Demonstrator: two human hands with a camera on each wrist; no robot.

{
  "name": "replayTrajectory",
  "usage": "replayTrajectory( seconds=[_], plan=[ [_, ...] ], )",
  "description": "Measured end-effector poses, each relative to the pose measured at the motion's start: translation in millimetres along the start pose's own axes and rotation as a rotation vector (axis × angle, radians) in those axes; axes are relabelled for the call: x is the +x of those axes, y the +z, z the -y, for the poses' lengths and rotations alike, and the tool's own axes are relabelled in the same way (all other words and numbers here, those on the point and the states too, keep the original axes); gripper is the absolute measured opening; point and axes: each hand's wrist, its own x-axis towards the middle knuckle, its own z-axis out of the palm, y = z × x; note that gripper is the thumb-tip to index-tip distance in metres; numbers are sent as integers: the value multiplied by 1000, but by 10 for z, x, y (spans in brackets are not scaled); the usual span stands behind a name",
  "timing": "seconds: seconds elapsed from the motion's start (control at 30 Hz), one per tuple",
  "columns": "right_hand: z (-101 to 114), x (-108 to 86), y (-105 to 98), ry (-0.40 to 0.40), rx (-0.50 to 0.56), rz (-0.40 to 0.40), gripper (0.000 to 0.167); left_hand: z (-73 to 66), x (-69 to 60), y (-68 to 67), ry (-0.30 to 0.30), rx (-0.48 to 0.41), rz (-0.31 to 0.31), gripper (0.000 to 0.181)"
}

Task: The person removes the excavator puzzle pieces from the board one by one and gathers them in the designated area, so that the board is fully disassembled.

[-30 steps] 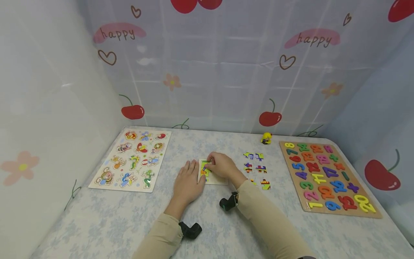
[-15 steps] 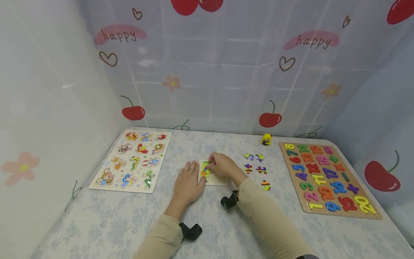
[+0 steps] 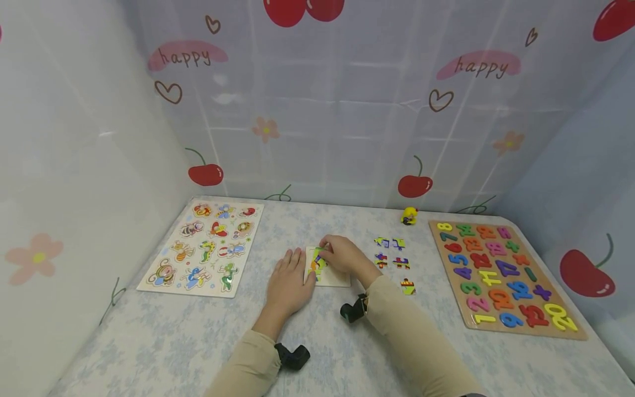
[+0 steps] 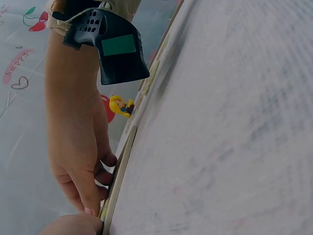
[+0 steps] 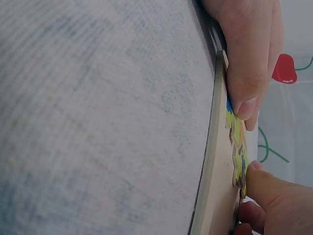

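Observation:
A small wooden puzzle board lies on the table between the hands, its left part filled with joined green, orange and purple puzzle pieces. My left hand lies flat along the left edge, fingers straight, with the thumb resting on the board. My right hand reaches over from the right, curled, thumb and forefinger together on a puzzle piece that they mostly cover. The right wrist view shows my right thumb at the edge of the joined pieces; my left thumb touches their other end.
Several loose jigsaw pieces lie right of the board, partly near the right sleeve. Farther right is a number board; at the left lies an insect picture board. A yellow toy figure stands at the back. Curtains surround the table.
My right thumb and fingers shift very slightly at the board's upper left part. The left hand stays in place. A loose piece near the right sleeve is no longer visible.

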Motion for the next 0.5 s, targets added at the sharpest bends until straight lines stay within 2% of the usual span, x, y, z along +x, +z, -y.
replayTrajectory(
  seconds=[0.4, 0.5],
  plan=[
    [-20, 30, 40, -60, -38, -65, 25, 4, -1, -1, 4, 11, -4, 68],
    [-20, 34, 40, -62, -5, -71, 24, 4, -6, -4, 8, 8, -11, 68]
  ],
)
